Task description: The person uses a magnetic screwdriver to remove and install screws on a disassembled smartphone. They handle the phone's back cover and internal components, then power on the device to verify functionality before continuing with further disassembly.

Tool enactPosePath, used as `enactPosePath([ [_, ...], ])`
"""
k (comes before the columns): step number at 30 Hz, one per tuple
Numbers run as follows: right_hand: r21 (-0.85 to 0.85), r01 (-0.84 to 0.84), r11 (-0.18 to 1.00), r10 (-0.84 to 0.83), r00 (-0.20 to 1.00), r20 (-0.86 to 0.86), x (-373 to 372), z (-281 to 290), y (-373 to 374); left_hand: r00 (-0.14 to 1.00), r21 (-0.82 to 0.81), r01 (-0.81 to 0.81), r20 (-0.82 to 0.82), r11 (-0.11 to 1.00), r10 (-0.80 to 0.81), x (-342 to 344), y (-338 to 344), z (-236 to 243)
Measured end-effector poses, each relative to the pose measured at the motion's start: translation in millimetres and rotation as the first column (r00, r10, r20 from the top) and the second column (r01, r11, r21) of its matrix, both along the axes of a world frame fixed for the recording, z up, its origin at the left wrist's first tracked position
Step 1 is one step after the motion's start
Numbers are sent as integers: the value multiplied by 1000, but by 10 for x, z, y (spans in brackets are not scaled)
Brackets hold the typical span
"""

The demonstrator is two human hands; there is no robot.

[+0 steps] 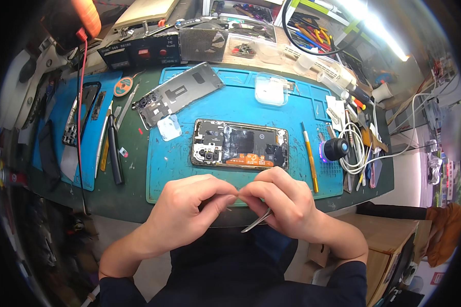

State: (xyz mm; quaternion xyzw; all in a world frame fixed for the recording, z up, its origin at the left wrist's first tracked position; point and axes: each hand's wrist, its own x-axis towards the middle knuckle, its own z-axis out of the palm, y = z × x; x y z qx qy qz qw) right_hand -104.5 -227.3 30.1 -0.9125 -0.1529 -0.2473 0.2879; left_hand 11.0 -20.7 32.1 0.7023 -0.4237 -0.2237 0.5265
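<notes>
My left hand (189, 204) is closed in a pinch at the mat's near edge, its fingertips meeting those of my right hand (284, 202). Something thin and pale pokes out below the left fingertips, too small to name. Metal tweezers (256, 221) are held in my right palm, pointing down toward my lap. Just beyond both hands an opened smartphone (241, 145) lies flat on the blue repair mat (174, 176), its black battery and camera module exposed. A detached grey back cover (182, 94) rests behind it to the left, overlapping the mat's edge.
A yellow pen-like tool (310, 158) and a round black lamp (335, 150) are right of the phone, beside coiled white cable (351, 158). A clear plastic box (271, 89) stands behind. On the left, another phone frame (82, 112) lies near a black-handled tool (113, 153); a red wire hangs there.
</notes>
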Motion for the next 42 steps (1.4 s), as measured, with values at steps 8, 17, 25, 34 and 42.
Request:
enactPosePath([
  [8, -12, 33, 999, -34, 999, -3, -55, -77, -4, 945, -44, -30, 324, 999, 43, -27, -72, -76],
  [17, -3, 14, 1000, -14, 984, -177, -24, -101, -111, 781, 31, 24, 624, 999, -38, -53, 47, -109],
  [25, -60, -103, 993, 76, 935, -346, 82, 121, -195, 603, 224, 78, 765, 971, -225, -59, 227, -142],
  [34, -145, -113, 983, 44, 911, -410, 115, 282, -151, 574, 256, 72, 780, 964, -250, -57, 269, -163],
  [42, -76, 18, 997, -44, 936, -349, 25, 256, -195, 610, 236, 56, 761, 970, -220, -53, 250, -118],
])
